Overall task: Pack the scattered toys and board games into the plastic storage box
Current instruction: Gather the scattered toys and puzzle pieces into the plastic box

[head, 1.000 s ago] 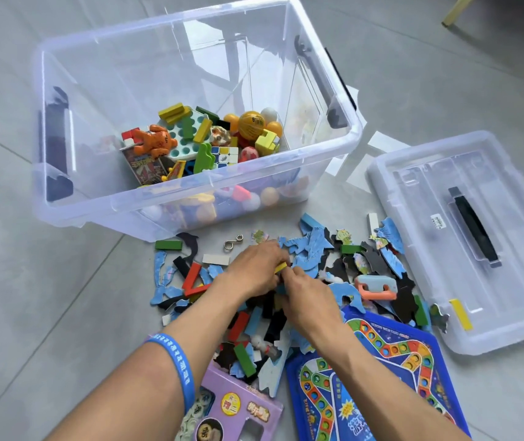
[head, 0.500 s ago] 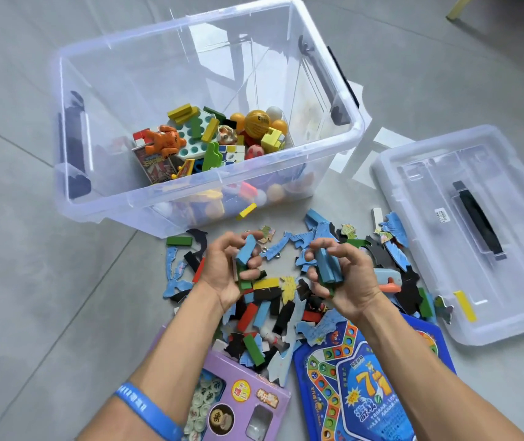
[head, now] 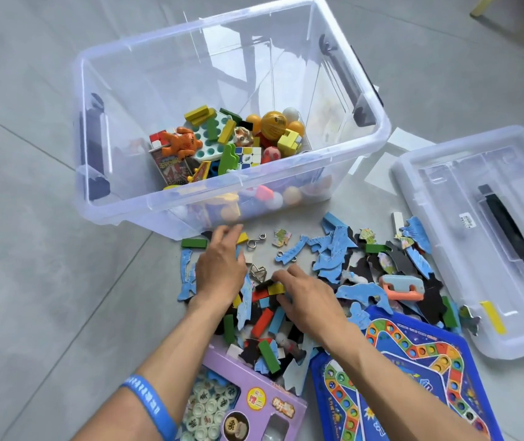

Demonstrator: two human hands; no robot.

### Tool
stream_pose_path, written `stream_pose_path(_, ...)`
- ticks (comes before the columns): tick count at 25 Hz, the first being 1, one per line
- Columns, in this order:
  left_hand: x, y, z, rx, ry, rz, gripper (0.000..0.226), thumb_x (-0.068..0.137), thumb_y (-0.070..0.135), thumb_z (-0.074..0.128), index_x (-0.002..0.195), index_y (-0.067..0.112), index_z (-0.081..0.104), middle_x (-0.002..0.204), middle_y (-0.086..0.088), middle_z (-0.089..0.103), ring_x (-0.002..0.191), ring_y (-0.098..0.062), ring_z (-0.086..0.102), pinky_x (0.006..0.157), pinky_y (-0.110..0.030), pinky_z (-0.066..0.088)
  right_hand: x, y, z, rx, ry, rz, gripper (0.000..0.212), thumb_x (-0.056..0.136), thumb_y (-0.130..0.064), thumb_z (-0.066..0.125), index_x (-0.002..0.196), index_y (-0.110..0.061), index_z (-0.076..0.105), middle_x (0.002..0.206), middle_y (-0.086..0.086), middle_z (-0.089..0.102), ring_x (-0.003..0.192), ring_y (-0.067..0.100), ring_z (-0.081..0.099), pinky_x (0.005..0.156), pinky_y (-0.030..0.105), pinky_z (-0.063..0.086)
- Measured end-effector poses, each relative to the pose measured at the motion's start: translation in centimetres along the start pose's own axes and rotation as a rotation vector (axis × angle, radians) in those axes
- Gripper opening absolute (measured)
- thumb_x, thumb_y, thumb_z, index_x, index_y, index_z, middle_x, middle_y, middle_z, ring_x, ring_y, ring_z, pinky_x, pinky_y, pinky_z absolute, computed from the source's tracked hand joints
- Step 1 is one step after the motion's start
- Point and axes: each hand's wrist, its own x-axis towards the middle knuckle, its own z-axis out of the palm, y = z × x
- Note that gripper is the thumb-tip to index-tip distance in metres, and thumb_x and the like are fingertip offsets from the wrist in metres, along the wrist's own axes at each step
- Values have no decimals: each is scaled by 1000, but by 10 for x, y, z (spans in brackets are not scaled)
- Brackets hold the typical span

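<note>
The clear plastic storage box (head: 210, 190) stands on the floor, holding an orange figure (head: 180, 143), a yellow ball (head: 273, 122), a cube puzzle (head: 248, 154) and other toys. In front of it lies a pile of blue puzzle pieces (head: 334, 249) and coloured wooden blocks (head: 262, 323). My left hand (head: 219, 265) lies palm down on the pile's left side, fingers stretched toward the box. My right hand (head: 305, 296) rests on the pile with curled fingertips touching a yellow block (head: 276, 288); whether it grips is unclear. Metal wire puzzles (head: 256, 240) lie between the hands and the box.
The box's clear lid (head: 445, 192) with a black handle lies at the right, a yellow block (head: 493, 316) on its near edge. A purple chess box (head: 254, 404) and a blue board game (head: 413, 377) lie near my arms. Grey tiled floor surrounds everything.
Half a second ago both hands were raised, each clutching puzzle pieces and blocks. Now both are back down on the pile, without those handfuls.
</note>
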Motion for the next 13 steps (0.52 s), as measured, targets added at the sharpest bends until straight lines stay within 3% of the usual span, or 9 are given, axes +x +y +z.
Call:
stream_pose_path(2, 11, -1, 0, 111, -93, 45, 38, 93, 23, 59, 130, 21, 54, 119, -4, 55, 99, -32, 60, 75, -38, 46, 0, -6, 7, -103, 43, 6, 18, 94, -19, 53, 111, -18, 48, 108, 3, 49, 69, 34, 60, 57, 44, 51)
stream_pose_path(4, 17, -6, 3, 95, -112, 48, 28, 93, 23, 59, 119, 16, 56, 112, -7, 59, 99, -32, 60, 73, -37, 44, -1, -7, 9, -107, 82, 21, 21, 92, -13, 53, 112, -16, 47, 109, 4, 49, 62, 33, 58, 52, 43, 50)
stream_pose_path(8, 23, -13, 5, 94, -160, 63, 20, 92, 24, 58, 108, 12, 57, 109, -10, 55, 99, -33, 58, 79, -38, 44, 4, -4, 5, -133, -34, -54, 49, 88, -6, 46, 132, -27, 39, 113, 3, 46, 68, 34, 61, 53, 40, 46)
stream_pose_path(13, 12, -22, 3, -63, -193, -34, 16, 91, 29, 58, 96, 14, 62, 98, -6, 58, 92, -27, 57, 73, -33, 41, 6, 7, -2, -163, -120, -76, 25, 95, -14, 47, 119, -19, 44, 109, 5, 43, 69, 34, 60, 58, 45, 51)
